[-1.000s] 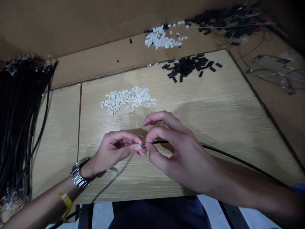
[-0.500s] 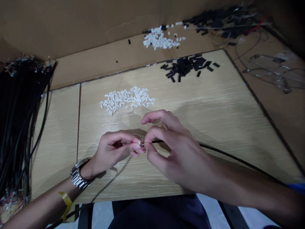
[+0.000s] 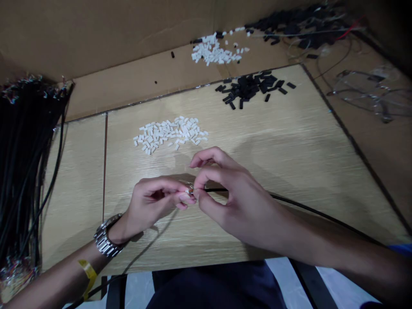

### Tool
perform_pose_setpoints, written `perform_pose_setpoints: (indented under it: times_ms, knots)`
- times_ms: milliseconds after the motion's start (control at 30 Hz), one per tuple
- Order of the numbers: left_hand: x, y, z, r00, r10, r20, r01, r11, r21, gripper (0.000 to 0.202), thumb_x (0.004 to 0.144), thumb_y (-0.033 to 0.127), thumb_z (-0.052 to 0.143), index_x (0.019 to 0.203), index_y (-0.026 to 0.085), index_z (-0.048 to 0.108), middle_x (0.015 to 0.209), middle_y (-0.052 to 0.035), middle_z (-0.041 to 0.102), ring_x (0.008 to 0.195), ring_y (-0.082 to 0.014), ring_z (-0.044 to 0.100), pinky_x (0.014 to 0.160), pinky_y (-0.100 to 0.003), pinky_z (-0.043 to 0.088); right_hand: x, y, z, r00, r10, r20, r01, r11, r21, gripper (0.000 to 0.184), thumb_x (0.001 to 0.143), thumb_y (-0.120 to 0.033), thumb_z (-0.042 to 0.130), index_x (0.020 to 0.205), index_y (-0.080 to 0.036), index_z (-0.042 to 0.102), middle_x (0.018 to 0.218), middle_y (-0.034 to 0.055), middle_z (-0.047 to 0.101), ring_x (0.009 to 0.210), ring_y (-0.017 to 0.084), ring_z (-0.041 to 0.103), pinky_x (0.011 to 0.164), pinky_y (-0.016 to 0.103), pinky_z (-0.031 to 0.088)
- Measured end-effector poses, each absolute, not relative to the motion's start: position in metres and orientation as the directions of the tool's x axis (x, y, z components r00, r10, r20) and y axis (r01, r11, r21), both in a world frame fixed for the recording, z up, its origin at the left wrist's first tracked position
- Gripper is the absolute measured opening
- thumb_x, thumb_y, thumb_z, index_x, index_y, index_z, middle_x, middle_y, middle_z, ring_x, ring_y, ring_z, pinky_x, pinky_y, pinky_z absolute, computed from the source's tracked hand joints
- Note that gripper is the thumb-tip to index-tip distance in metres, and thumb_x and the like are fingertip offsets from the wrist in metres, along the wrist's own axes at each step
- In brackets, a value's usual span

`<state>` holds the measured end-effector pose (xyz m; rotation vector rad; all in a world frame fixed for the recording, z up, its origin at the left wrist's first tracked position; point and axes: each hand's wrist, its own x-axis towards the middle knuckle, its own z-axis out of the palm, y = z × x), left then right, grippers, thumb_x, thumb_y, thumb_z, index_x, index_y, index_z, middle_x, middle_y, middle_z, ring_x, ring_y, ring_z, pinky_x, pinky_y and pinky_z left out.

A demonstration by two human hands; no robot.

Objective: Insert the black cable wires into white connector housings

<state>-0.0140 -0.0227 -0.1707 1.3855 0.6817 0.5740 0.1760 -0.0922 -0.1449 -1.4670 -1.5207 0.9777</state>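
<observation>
My left hand (image 3: 151, 204) and my right hand (image 3: 230, 199) meet fingertip to fingertip over the light wooden board (image 3: 289, 141). The left hand pinches a tiny white piece at the tips; it is too small to name for sure. The right hand pinches the end of a thin black cable (image 3: 309, 210), which trails off to the right across the board. A silver watch (image 3: 104, 238) is on my left wrist. A heap of small white connector housings (image 3: 169, 132) lies just beyond the hands.
A heap of small black housings (image 3: 251, 88) sits at the board's far right. More white pieces (image 3: 214, 51) and black parts (image 3: 299, 23) lie on the cardboard behind. A thick bundle of black cables (image 3: 22, 159) hangs at the left. Clear wire loops (image 3: 370, 94) rest at the right.
The hands stay together at the same spot with only small finger movement. The view has shifted slightly, so the heaps sit a little to the left.
</observation>
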Motion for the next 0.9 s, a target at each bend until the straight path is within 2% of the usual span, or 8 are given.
perform_pose_setpoints:
  times_ms: [233,467,633,767,900]
  knots:
    - [-0.012,-0.021,-0.169,0.657,0.733,-0.178,0.041,0.2,0.979,0.001,0.085,0.014,0.075,0.085,0.015,0.074,0.072,-0.0029,0.079,0.062,-0.0156,0.076,0.056,-0.019,0.064,0.176,-0.09,-0.148,-0.015,0.994,0.104,0.422,0.101,-0.901,0.011,0.082,-0.011,0.061,0.076,-0.02,0.063,0.11,0.0069,0.058,0.109,0.022,0.06,0.097,0.043,0.046]
    - [-0.009,-0.019,-0.168,0.667,0.716,-0.206,0.049,0.234,0.971,0.01,0.084,0.021,0.078,0.081,0.013,0.072,0.071,-0.0047,0.079,0.062,-0.0169,0.076,0.056,-0.02,0.065,0.175,-0.089,-0.149,-0.011,0.987,0.158,0.498,0.142,-0.856,0.01,0.083,-0.013,0.059,0.077,-0.02,0.061,0.107,0.0086,0.059,0.103,0.023,0.062,0.093,0.043,0.048]
    - [-0.012,-0.015,-0.171,0.698,0.67,-0.254,-0.011,0.364,0.931,0.008,0.087,0.021,0.075,0.087,0.013,0.072,0.074,-0.0044,0.079,0.063,-0.015,0.076,0.058,-0.02,0.064,0.181,-0.087,-0.15,-0.116,0.948,0.297,0.513,0.313,-0.799,0.011,0.091,-0.012,0.056,0.085,-0.02,0.062,0.113,0.0102,0.059,0.109,0.021,0.061,0.093,0.037,0.051]
    - [-0.016,-0.01,-0.173,0.755,0.591,-0.284,-0.062,0.496,0.866,0.007,0.088,0.02,0.074,0.087,0.013,0.072,0.073,-0.0029,0.078,0.06,-0.0129,0.074,0.056,-0.019,0.061,0.184,-0.084,-0.152,-0.187,0.898,0.398,0.493,0.436,-0.753,0.012,0.093,-0.011,0.055,0.091,-0.02,0.062,0.113,0.01,0.059,0.108,0.019,0.062,0.089,0.034,0.055]
    - [-0.017,-0.006,-0.174,0.789,0.536,-0.3,-0.057,0.551,0.833,0.009,0.088,0.022,0.074,0.086,0.014,0.072,0.072,-0.0029,0.077,0.057,-0.0123,0.072,0.054,-0.018,0.06,0.185,-0.083,-0.156,-0.211,0.849,0.484,0.519,0.517,-0.681,0.014,0.092,-0.009,0.056,0.095,-0.022,0.062,0.109,0.0085,0.061,0.101,0.019,0.063,0.082,0.033,0.057]
